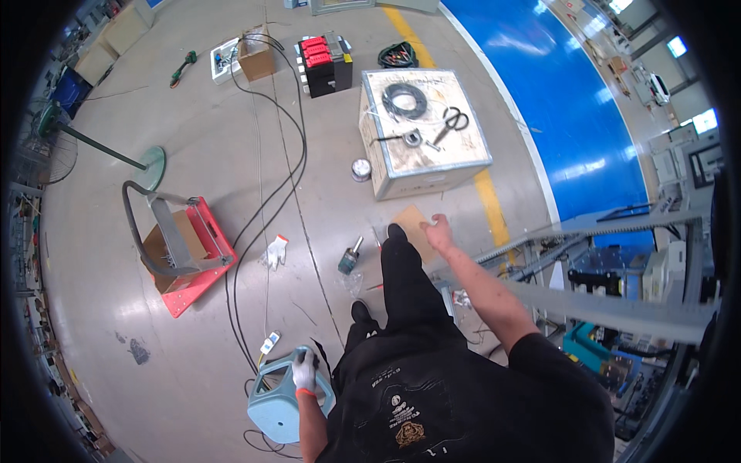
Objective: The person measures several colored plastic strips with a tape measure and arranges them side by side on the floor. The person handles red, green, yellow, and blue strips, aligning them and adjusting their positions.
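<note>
Stool, pale blue, stood in the frame's lower left-centre, gripped by the gloved left hand: grasp made, release not yet. The bare right hand looked empty, fingers apart, toward upper right-centre.

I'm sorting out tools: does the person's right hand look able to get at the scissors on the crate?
Probably yes, with a lean forward: the right hand looks empty, and the scissors lie uncovered on top of the crate, with nothing seen blocking the way.
</note>
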Demonstrator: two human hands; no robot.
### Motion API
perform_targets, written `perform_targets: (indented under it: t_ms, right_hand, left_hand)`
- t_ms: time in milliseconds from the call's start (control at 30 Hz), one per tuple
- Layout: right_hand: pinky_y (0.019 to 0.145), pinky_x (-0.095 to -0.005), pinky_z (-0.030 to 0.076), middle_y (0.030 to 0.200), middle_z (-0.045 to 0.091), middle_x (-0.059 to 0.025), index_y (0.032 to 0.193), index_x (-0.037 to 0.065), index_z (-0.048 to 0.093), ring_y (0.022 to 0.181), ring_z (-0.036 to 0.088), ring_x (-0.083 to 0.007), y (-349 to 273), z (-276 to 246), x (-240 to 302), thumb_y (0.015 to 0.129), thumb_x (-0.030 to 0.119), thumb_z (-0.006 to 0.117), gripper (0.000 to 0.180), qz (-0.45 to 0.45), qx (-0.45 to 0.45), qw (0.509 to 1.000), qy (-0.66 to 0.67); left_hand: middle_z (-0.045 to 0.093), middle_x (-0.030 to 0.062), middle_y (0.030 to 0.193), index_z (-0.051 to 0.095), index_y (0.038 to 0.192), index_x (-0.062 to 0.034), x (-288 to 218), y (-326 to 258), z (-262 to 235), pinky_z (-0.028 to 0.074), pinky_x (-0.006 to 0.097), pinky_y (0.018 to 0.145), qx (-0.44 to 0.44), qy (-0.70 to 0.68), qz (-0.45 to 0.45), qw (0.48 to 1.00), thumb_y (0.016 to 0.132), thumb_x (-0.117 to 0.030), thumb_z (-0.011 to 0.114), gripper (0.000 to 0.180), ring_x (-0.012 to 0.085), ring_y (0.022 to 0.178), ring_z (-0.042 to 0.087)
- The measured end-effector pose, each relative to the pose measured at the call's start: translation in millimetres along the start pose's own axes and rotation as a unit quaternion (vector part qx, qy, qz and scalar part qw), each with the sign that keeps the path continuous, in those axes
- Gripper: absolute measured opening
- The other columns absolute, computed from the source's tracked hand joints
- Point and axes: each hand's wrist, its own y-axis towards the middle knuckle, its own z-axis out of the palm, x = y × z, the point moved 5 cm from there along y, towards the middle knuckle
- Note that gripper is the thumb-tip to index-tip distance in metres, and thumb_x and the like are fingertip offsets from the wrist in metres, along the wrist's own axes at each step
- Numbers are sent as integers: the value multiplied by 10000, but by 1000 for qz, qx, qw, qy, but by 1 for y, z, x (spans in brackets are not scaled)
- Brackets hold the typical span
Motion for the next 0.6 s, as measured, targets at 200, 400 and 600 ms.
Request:
perform_targets:
  t_ms: [200,400,600]
  right_hand:
    - [1014,-488,511,1273,631,-303,1518,-44,194,1144,643,-450,196,15,136,800,354,752,992,1,72,978,-194]
    - [1049,-467,486,1278,626,-315,1462,-83,391,1213,606,-440,383,89,127,769,464,748,952,-26,122,956,-265]
    - [1077,-459,484,1453,525,-235,1406,45,566,1338,531,-366,418,126,93,733,614,775,906,-89,139,932,-324]
  left_hand:
    - [701,105,890,677,1111,52,43,-35,-5,513,354,652,-242,56,-171,953,956,-370,661,449,200,714,641]
    - [721,120,904,698,1093,13,-41,-30,66,530,371,687,-221,90,-275,932,942,-418,664,458,214,759,669]
    - [716,105,857,706,1082,-19,-211,48,123,520,370,648,-230,49,-181,955,955,-454,635,459,204,710,653]
